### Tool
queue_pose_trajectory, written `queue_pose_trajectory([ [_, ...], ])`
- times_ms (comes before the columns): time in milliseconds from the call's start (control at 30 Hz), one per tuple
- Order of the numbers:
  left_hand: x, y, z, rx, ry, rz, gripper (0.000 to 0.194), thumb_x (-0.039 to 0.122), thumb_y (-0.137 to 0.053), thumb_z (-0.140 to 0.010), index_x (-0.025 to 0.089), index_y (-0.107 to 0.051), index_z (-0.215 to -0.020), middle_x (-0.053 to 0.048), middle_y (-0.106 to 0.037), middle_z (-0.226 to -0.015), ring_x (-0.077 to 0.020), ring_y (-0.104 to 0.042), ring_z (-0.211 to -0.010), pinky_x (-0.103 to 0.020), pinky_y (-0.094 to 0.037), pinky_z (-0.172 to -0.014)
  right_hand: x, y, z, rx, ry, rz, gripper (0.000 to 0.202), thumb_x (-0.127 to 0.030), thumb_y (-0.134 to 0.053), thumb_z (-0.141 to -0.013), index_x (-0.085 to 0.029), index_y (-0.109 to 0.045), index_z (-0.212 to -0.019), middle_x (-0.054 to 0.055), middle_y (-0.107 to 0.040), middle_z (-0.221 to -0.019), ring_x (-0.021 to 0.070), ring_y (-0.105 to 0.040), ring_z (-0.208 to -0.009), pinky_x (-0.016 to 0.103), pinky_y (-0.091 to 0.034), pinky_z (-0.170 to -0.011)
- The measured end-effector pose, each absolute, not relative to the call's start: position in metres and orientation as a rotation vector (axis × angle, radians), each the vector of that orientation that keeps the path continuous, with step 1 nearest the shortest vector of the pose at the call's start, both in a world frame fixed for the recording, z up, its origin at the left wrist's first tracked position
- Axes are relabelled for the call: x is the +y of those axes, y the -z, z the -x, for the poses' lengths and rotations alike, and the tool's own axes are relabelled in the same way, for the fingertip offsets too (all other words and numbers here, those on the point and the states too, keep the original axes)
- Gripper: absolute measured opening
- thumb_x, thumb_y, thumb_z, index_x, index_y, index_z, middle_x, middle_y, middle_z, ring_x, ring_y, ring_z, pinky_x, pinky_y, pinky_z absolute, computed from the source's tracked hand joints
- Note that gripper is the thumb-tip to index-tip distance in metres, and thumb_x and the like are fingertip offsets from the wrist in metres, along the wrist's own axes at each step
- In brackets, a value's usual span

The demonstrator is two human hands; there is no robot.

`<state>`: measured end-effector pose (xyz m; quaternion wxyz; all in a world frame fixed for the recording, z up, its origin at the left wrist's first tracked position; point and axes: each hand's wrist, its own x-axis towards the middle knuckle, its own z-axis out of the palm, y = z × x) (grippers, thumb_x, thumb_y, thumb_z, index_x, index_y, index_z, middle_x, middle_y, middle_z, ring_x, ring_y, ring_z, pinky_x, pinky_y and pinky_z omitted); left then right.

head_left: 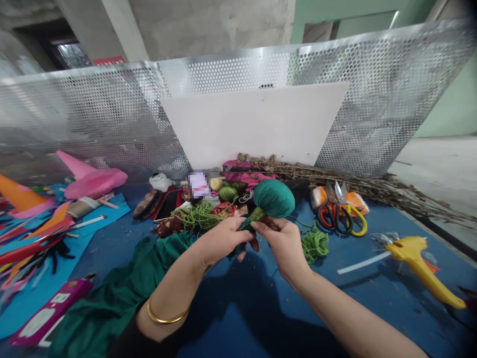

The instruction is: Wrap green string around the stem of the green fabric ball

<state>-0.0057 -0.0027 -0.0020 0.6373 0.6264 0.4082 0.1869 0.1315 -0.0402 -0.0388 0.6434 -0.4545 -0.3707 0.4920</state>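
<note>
the covering of the green ball point(274, 199) looks done: smooth cloth is stretched over it and drawn in to an olive-green neck point(257, 215). the neck seems to be the unfinished part, as both hands are busy there; how much remains i cannot tell.

the ball sits tilted near the centre of the view, held above the table. the left hand point(229, 236), at eight o'clock from it, has its fingers curled round the lower neck. the right hand point(281, 236), at six, pinches the neck between thumb and fingertips; any strand between them is too small to make out.

the blue table point(112, 238) is crowded. clockwise from the ball lie two pairs of scissors point(339, 201) at three, a yellow glue gun point(417, 253) at four, green yarn point(315, 244) near half past four, loose green cloth point(122, 293) at eight and a pink hat point(95, 183) at nine.

at twelve a white board point(257, 127) leans against a perforated metal screen point(376, 94), with dried stalks point(354, 181) towards two. beyond stands a bare concrete wall point(216, 25), and a pale green wall point(443, 114) at two.
</note>
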Motion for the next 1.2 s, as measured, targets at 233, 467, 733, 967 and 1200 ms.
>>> queue_pose_trajectory([
  [233, -0.006, -0.003, 0.007, 0.914, -0.472, -1.325, 0.022, 0.021, -0.059, -0.065, 0.018, -0.051, -0.084, 0.007, -0.046, -0.060, -0.0031, -0.028, -0.041, -0.019, -0.014, -0.040, -0.038, 0.041, -0.130, -0.866, -1.005, 1.096, 0.020, -0.026, -0.079, -0.057, -0.014, -0.069, -0.070, -0.010, -0.032, -0.048, 0.0075, -0.025, -0.049, 0.022, -0.024, -0.044],
  [467, -0.013, -0.002, 0.000, 0.946, -0.582, -1.336, 0.035, 0.052, -0.052, -0.083, 0.019, -0.046, -0.075, 0.006, -0.044, -0.058, -0.0048, -0.028, -0.042, -0.021, -0.014, -0.040, -0.040, 0.036, -0.131, -0.911, -0.938, 1.131, 0.022, -0.032, -0.078, -0.058, -0.015, -0.067, -0.067, -0.009, -0.031, -0.048, 0.0079, -0.024, -0.050, 0.023, -0.024, -0.043],
  [733, -0.010, -0.004, 0.012, 0.895, -0.508, -1.333, 0.033, 0.048, -0.060, -0.083, 0.017, -0.051, -0.080, 0.003, -0.049, -0.067, -0.0064, -0.035, -0.051, -0.021, -0.022, -0.046, -0.038, 0.038, -0.134, -1.051, -0.983, 1.098, 0.021, -0.032, -0.075, -0.064, -0.016, -0.067, -0.076, -0.006, -0.047, -0.053, 0.0094, -0.034, -0.051, 0.023, -0.031, -0.046],
  [967, -0.010, -0.007, 0.015, 0.980, -0.567, -1.552, 0.025, 0.037, -0.053, -0.088, 0.017, -0.058, -0.103, 0.004, -0.048, -0.069, -0.0096, -0.038, -0.058, -0.022, -0.032, -0.053, -0.038, 0.038, -0.146, -1.560, -0.878, 1.052, 0.008, -0.019, -0.056, -0.079, -0.020, -0.052, -0.072, -0.005, -0.043, -0.061, 0.0112, -0.041, -0.057, 0.022, -0.034, -0.051],
  [1200, -0.012, -0.007, 0.008, 1.077, -0.626, -2.027, 0.023, 0.030, -0.045, -0.091, 0.017, -0.062, -0.100, -0.002, -0.062, -0.083, -0.0186, -0.054, -0.078, -0.030, -0.044, -0.076, -0.038, 0.045, -0.153, -1.838, -0.197, 1.252, 0.022, -0.015, -0.038, -0.089, -0.021, -0.046, -0.070, 0.005, -0.056, -0.067, 0.0179, -0.051, -0.062, 0.030, -0.031, -0.059],
])
